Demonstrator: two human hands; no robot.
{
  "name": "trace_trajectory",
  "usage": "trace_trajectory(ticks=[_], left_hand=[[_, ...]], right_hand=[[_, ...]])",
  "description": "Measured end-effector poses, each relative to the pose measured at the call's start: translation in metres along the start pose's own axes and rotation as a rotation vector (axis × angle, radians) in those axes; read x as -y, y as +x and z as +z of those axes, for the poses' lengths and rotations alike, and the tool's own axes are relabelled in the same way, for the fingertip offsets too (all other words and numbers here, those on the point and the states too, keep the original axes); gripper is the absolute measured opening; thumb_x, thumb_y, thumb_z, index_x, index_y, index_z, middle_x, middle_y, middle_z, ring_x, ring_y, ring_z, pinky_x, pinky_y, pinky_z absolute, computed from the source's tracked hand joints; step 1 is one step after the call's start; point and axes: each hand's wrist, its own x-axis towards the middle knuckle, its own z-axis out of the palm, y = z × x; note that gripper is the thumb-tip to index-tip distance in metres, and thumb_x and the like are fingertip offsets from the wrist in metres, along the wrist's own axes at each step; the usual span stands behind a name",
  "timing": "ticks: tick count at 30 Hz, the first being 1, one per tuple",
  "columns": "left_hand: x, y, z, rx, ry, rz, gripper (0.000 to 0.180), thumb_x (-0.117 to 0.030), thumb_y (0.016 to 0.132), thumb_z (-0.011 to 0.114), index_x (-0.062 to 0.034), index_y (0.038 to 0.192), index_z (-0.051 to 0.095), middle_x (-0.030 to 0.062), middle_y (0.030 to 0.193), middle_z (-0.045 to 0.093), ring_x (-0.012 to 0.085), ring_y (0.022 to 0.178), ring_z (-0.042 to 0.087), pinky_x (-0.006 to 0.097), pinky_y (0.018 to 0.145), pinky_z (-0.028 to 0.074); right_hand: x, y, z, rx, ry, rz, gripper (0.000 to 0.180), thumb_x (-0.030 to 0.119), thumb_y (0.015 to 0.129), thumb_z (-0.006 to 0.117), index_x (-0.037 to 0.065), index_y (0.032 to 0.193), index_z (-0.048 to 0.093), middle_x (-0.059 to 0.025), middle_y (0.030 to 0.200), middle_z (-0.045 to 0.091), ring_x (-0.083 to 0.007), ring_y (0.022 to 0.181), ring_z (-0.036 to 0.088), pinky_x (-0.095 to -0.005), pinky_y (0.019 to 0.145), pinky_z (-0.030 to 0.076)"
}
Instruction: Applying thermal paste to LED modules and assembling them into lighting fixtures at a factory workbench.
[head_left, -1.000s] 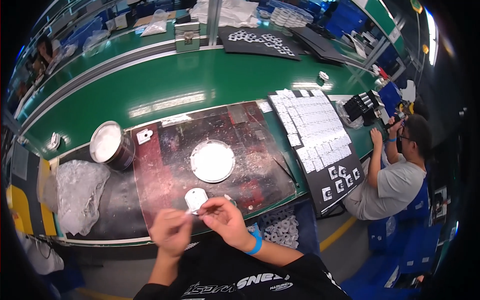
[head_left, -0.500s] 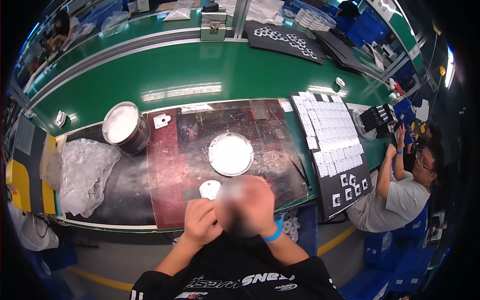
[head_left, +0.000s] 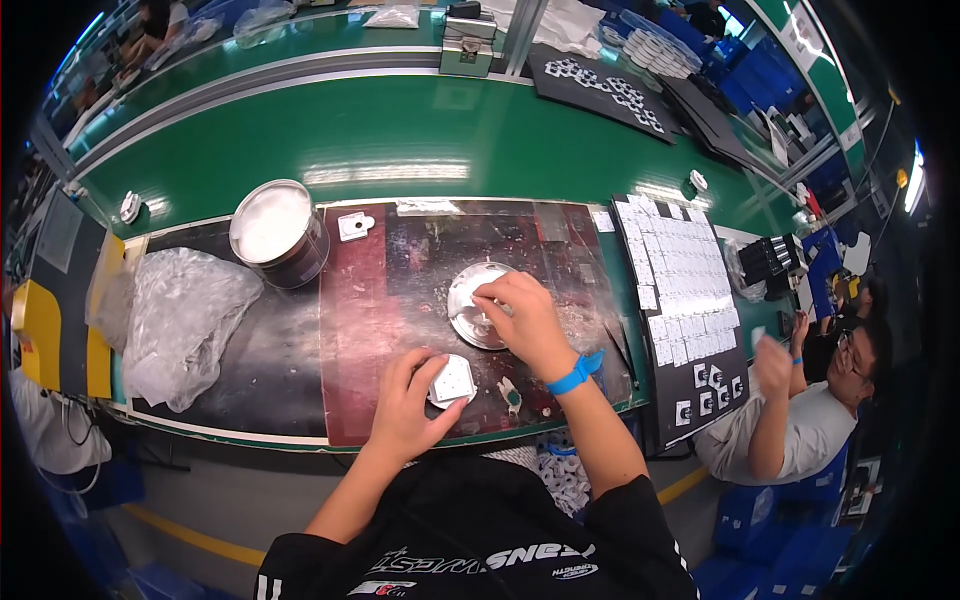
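Since half a second ago, your right hand has moved out over the round dish; your left has come onto the white piece. Right fingertips drawn together at the dish; can't tell whether they pinch anything. Left hand part-curled, thumb and fingers spanning the white piece, which sits near the tabletop's front edge. Judged light, stiff, perhaps smooth enough to slip; take it by opposite edges, as you have it. Flat face, small dark dots, angled outline. Around: scuffed dark-and-red work surface, crinkled clear bag, dark pail (white stuff inside, texture unclear).
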Motion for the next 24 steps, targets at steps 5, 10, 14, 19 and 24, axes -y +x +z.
trace_trajectory(ticks=[5,10,14,19,24], left_hand=[[0.0,0.001,-0.003,0.015,0.001,0.029,0.067,-0.025,0.078,0.089,-0.0081,0.136,0.06,0.0159,0.135,0.055,0.0391,0.122,0.056,0.048,0.103,0.046],[0.0,0.001,-0.004,0.028,0.011,0.049,0.069,-0.026,0.078,0.089,-0.0086,0.138,0.06,0.0155,0.135,0.056,0.0388,0.123,0.055,0.049,0.103,0.046],[0.001,0.001,-0.003,0.032,0.003,0.041,0.07,-0.026,0.078,0.089,-0.0086,0.139,0.059,0.0157,0.136,0.056,0.0388,0.123,0.055,0.049,0.103,0.046],[0.003,-0.001,-0.002,0.037,-0.001,0.034,0.071,-0.027,0.078,0.089,-0.0084,0.139,0.059,0.0159,0.137,0.055,0.0388,0.124,0.055,0.049,0.103,0.046],[0.002,-0.002,0.0,0.055,0.0,0.032,0.072,-0.029,0.078,0.088,-0.0085,0.141,0.058,0.0162,0.137,0.055,0.0392,0.124,0.055,0.049,0.105,0.045]], right_hand=[[-0.004,0.005,0.012,0.027,-0.053,-0.02,0.01,0.009,0.088,0.076,0.002,0.095,0.075,-0.0137,0.092,0.073,-0.0355,0.091,0.068,-0.0449,0.081,0.054],[-0.003,0.01,0.018,0.029,-0.003,0.066,0.011,0.01,0.087,0.077,0.004,0.096,0.073,-0.0122,0.087,0.073,-0.0346,0.087,0.068,-0.0445,0.079,0.054],[-0.002,0.017,0.018,0.03,-0.002,0.007,0.01,0.009,0.087,0.077,0.005,0.095,0.073,-0.0099,0.092,0.075,-0.0311,0.086,0.068,-0.0414,0.077,0.055],[-0.004,0.019,0.022,0.025,-0.034,-0.061,0.012,0.012,0.085,0.079,0.007,0.093,0.071,-0.0091,0.084,0.071,-0.0325,0.084,0.066,-0.0444,0.079,0.054],[-0.007,0.016,0.02,0.043,-0.052,-0.063,0.014,0.011,0.085,0.079,0.007,0.096,0.072,-0.0098,0.086,0.072,-0.0321,0.085,0.066,-0.044,0.079,0.054]])
